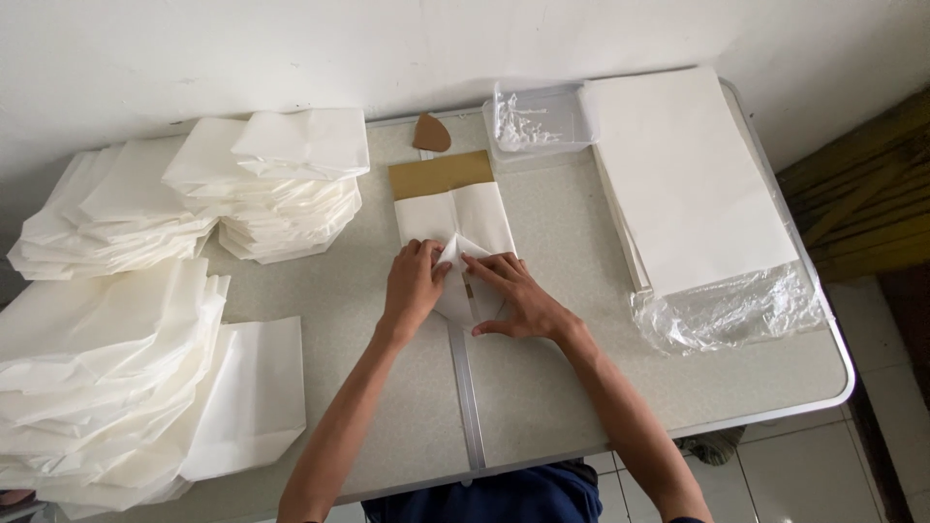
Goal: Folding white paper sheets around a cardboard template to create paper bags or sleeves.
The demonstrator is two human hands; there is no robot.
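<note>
**Folding a thin paper sheet at mid-table**

The sheet (453,221) looks light, limp and easily creased or torn, so it is best held by its flaps and edges. It lies at the table's (542,387) centre, toward the far edge, over a brown card (441,174). The left hand (415,287) pinches a raised flap; the right hand (511,294) presses flat, fingers spread, on the near end.

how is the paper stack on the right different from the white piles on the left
The stack of flat sheets lies neat and square in clear plastic wrap; the piles of folded bags are loose, fanned and unwrapped. The sheets form one block; the bags spread over several heaps. Both are white paper on the table.
</note>
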